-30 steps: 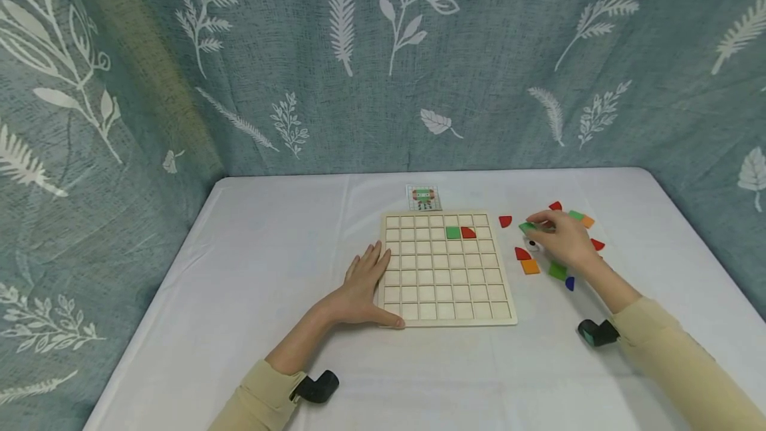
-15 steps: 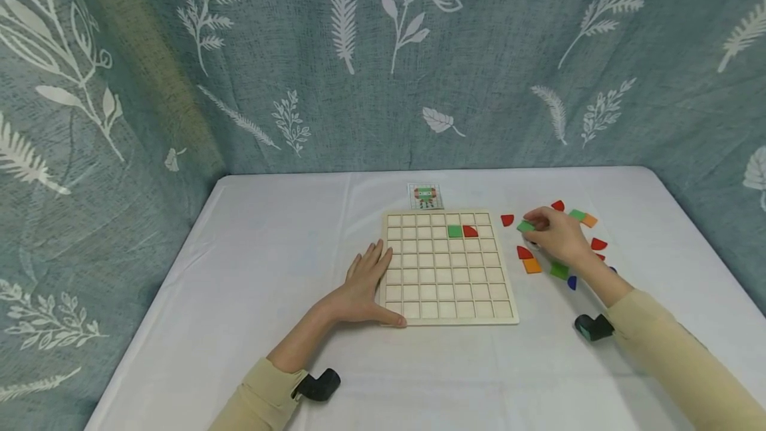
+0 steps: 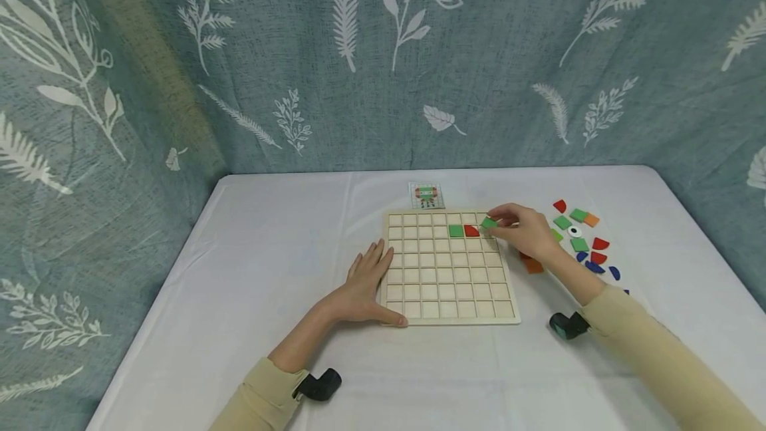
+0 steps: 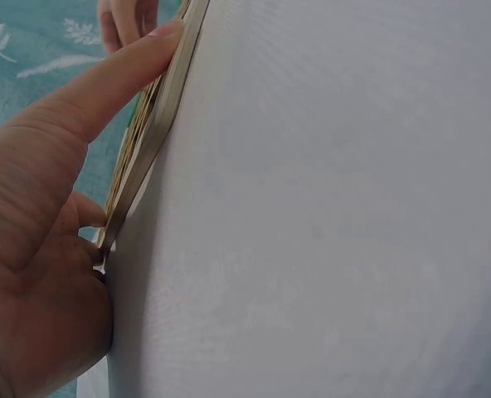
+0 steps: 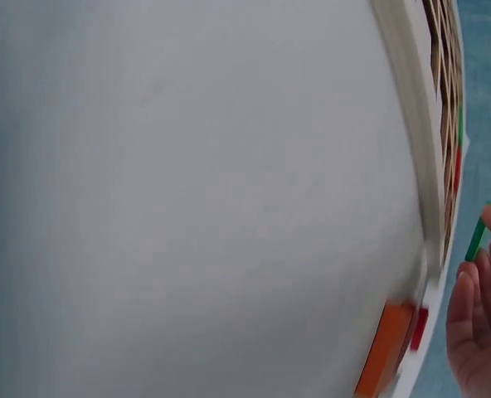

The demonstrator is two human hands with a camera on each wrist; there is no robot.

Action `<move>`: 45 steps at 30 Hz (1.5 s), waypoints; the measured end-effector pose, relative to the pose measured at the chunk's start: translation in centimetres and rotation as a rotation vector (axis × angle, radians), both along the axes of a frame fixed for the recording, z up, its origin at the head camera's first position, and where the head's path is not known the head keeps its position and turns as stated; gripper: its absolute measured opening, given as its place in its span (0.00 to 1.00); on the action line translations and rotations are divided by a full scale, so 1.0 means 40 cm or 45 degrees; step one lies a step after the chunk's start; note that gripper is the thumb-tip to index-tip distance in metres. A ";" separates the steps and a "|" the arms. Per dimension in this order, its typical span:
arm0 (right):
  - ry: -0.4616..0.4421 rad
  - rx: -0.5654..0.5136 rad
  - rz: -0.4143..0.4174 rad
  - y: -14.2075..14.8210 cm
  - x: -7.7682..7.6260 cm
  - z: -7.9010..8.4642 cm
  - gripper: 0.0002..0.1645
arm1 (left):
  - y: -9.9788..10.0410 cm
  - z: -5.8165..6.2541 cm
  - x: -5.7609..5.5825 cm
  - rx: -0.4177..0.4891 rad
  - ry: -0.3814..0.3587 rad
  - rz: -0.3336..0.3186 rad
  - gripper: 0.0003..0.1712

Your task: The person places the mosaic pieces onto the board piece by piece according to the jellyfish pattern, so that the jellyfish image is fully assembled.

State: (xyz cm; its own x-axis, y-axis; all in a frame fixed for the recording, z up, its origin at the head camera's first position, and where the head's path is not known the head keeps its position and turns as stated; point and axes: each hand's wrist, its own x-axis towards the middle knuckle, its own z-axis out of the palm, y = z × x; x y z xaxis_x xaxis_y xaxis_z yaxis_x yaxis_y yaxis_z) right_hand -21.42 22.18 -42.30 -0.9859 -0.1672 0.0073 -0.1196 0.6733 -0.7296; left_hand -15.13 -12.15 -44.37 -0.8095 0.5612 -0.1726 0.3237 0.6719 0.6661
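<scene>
A pale wooden grid board [image 3: 444,291] lies on the white table, with a green square tile [image 3: 456,231] and a red quarter-circle tile [image 3: 471,231] side by side in its second row. My right hand [image 3: 526,231] pinches another green square tile [image 3: 489,223] over the board's right edge, just right of the red one. The right wrist view shows that green tile [image 5: 475,240] edge-on between thumb and fingers. My left hand [image 3: 362,291] rests spread along the board's left side, its thumb [image 4: 121,83] on the near left corner.
Loose tiles lie right of the board: green squares [image 3: 579,245], red quarter-circles [image 3: 600,243], blue pieces [image 3: 595,267], orange squares [image 3: 534,265] and a white eye-like tile [image 3: 574,231]. A picture card [image 3: 427,195] lies behind the board. A leaf-patterned curtain [image 3: 359,118] hangs behind the table.
My right hand has picked a green square tile from the loose pieces and carried it left to the board's right edge. The left hand stays in place.
</scene>
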 end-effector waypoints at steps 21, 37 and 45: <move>0.103 -0.031 0.402 -0.140 -0.038 -0.016 0.13 | 0.002 0.001 0.006 0.010 0.014 0.008 0.75; 0.136 0.048 0.467 -0.164 -0.045 -0.010 0.12 | 0.003 0.003 0.003 -0.032 0.002 0.013 0.76; 0.056 -0.036 0.360 -0.149 -0.032 -0.004 0.11 | 0.000 0.002 0.004 -0.020 0.014 0.011 0.76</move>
State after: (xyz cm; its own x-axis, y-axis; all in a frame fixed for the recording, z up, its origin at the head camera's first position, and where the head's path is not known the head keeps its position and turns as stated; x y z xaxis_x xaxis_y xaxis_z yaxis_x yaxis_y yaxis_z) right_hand -22.70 16.24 -42.45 -0.8989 -0.4343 0.0572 -0.3313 0.5886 -0.7374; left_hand -14.96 -12.14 -44.29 -0.8162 0.5514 -0.1725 0.3251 0.6851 0.6519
